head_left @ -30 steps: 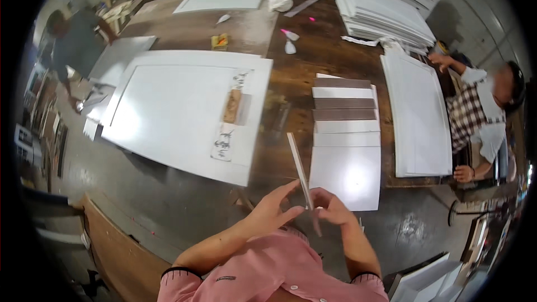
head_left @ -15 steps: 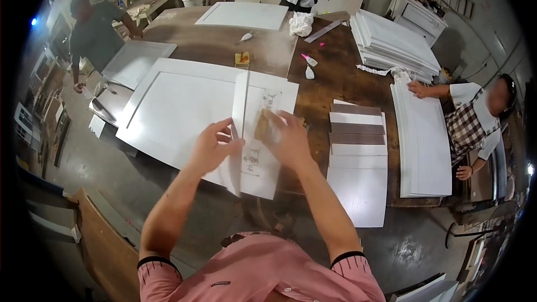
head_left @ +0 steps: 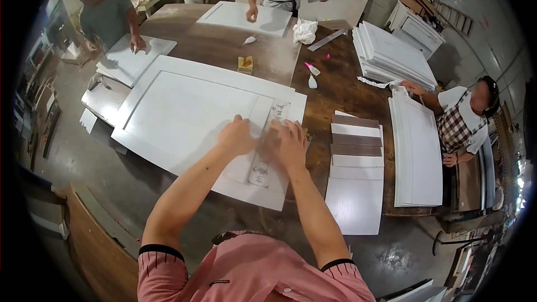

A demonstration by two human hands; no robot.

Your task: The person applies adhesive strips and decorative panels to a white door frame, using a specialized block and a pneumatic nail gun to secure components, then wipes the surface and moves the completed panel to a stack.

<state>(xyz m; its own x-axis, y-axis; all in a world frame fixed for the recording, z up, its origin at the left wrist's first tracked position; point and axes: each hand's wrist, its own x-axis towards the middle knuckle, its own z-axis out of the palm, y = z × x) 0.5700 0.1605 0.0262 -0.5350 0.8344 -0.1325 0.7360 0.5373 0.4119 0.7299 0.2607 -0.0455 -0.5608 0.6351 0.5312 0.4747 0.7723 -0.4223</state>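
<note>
A large white framed panel lies before me on the brown table, its right part marked by a recessed strip with grey smudges. My left hand is closed, fingers curled down against the panel's right part; what they hold is hidden. Beside it, my right hand reaches over the smudged strip with bent fingers. Motion blurs its fingertips, and I cannot make out whether anything is under them.
To the right lie white and brown strips on a white board, then stacked white panels. A yellow box, a pink-capped bottle and a white bottle stand farther back. Three co-workers are around the table.
The narrow white strip no longer stands raised in my left hand, which has moved right and curled. The tan block in my right hand is now out of sight. The far co-worker holds a grey strip.
</note>
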